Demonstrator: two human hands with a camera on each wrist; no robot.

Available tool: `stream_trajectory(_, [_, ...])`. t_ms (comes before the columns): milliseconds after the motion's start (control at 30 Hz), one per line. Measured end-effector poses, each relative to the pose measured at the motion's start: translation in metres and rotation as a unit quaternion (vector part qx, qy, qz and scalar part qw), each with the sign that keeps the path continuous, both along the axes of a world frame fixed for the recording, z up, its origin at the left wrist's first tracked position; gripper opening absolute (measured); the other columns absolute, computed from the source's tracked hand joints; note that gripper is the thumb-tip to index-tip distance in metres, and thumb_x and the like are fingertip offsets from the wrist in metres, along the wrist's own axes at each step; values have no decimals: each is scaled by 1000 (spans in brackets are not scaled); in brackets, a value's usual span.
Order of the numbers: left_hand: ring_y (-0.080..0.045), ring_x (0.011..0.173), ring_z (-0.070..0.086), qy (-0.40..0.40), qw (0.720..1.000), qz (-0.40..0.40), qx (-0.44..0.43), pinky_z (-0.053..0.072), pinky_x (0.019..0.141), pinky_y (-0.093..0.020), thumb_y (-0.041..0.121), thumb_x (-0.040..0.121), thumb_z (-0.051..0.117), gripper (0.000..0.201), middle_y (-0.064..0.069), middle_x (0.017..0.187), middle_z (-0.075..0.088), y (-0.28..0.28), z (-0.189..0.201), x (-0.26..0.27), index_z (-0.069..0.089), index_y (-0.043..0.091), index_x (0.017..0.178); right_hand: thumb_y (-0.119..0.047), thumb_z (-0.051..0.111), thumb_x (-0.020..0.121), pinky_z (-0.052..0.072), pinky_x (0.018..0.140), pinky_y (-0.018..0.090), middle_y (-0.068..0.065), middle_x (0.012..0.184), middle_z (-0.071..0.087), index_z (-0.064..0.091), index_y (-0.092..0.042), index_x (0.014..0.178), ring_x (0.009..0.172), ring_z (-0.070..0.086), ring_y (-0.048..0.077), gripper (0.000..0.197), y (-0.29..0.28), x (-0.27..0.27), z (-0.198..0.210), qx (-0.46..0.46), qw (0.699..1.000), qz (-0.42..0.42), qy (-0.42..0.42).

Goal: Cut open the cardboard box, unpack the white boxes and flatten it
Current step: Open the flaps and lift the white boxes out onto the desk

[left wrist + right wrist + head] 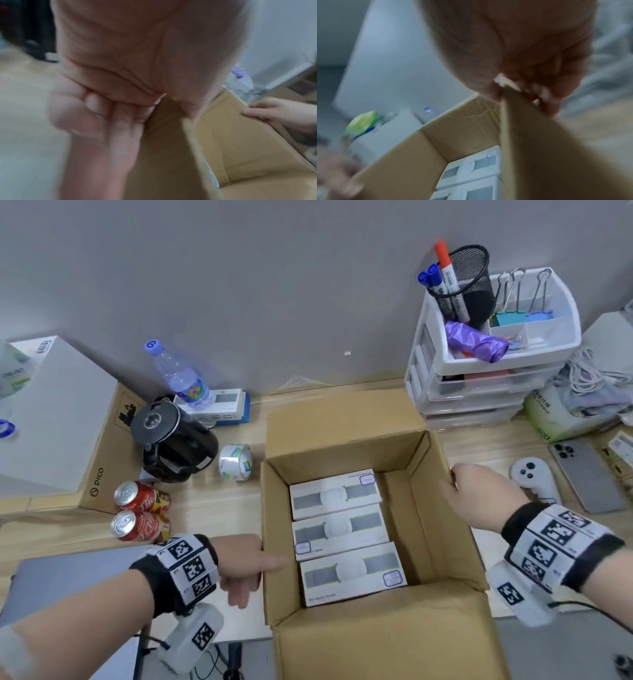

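Cardboard box, tan and corrugated, is sitting open at the centre of the wooden desk, its flaps standing outward. Three white boxes are lying in a row on its floor, toward the 9 o'clock wall, none unpacked yet. The left hand is gripping the 9 o'clock wall, thumb inside and fingers curled outside; the right hand is clamping the 3 o'clock flap edge. The hands are well apart, one on each side. Judged step: spreading and steadying the box before lifting out the contents. Doing it well likely means pressing the flaps fully outward, then lifting each white box level by its short ends. Readable writing: "PICO" on the brown carton at 9 o'clock. The labels on the white boxes are too small to read.
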State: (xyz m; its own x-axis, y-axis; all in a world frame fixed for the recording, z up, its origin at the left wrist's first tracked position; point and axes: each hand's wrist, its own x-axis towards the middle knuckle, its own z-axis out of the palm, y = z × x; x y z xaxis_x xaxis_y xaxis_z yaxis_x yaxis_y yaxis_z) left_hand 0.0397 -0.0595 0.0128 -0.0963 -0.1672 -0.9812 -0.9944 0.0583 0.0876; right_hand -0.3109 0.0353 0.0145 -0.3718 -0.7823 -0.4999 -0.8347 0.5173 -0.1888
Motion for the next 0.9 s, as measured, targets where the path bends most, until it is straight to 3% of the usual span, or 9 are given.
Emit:
stream_trajectory(100, [-16, 56, 56, -53, 957, -210, -192, 50, 65, -27, 69, 95, 36, 62, 1, 60, 59, -6, 39, -20, 51, 16, 64, -35, 59, 94, 52, 81, 40, 5, 112, 52, 51, -15, 112, 101, 56, 25, 28, -1, 23, 28, -167, 985, 30, 30])
stream_trajectory(200, [-22, 71, 53, 19, 876, -272, -398, 37, 53, -29, 58, 96, 42, 51, 3, 66, 45, -21, 59, -47, 41, 17, 66, -33, 60, 92, 53, 93, 43, -2, 105, 59, 51, -17, 121, 99, 59, 18, 34, -27, 58, 41, -133, 973, -34, -185])
stream_trajectory(267, [-26, 80, 58, 51, 875, -238, -419, 44, 59, -31, 55, 92, 48, 41, -2, 85, 57, -27, 50, -61, 49, 15, 82, -31, 57, 93, 52, 97, 48, 6, 101, 58, 51, -13, 120, 98, 59, 25, 32, -53, 78, 21, 11, 937, -146, -316])
stream_trajectory(333, [-29, 94, 60, -5, 874, -228, -428, 44, 68, -33, 53, 89, 53, 46, -10, 115, 56, -31, 31, -68, 49, 13, 110, -28, 53, 97, 47, 101, 43, 21, 123, 57, 49, -1, 136, 117, 56, 36, 47, -72, 90, -10, 106, 916, -207, -327])
stream_trajectory(400, [-29, 93, 59, -34, 889, -179, -420, 43, 67, -32, 41, 90, 56, 52, -16, 123, 51, -34, 15, -64, 40, 6, 124, -30, 54, 95, 46, 97, 34, 20, 128, 57, 49, 3, 138, 118, 57, 35, 54, -79, 93, -48, 125, 911, -271, -286])
stream_trajectory(533, [-20, 63, 50, 40, 913, -84, -398, 32, 48, -27, -1, 87, 48, 36, -12, 87, 58, -36, -7, -54, 33, 1, 119, -30, 60, 91, 40, 84, 34, 19, 126, 58, 47, -2, 140, 107, 59, 36, 58, -81, 94, -91, 146, 884, -333, -294])
stream_trajectory(633, [-17, 58, 50, 70, 921, -40, -380, 38, 51, -30, -10, 84, 44, 36, -7, 70, 49, -34, -13, -55, 33, 4, 115, -34, 62, 90, 42, 82, 35, 17, 125, 54, 41, -4, 145, 88, 50, 28, 66, -86, 95, -102, 154, 886, -301, -316])
stream_trajectory(833, [-15, 59, 49, 84, 929, -6, -361, 34, 47, -28, -8, 84, 48, 33, -7, 72, 48, -39, -16, -55, 28, 9, 104, -43, 67, 90, 40, 92, 36, 20, 144, 48, 31, 1, 149, 129, 49, 36, 82, -74, 87, -121, 110, 883, -320, -326])
stream_trajectory(900, [-15, 58, 48, 90, 929, -8, -360, 30, 45, -27, -8, 84, 49, 32, -7, 71, 48, -39, -16, -56, 28, 9, 102, -53, 61, 91, 42, 95, 37, 19, 133, 53, 30, 0, 147, 122, 53, 34, 83, -66, 89, -130, 80, 889, -307, -329])
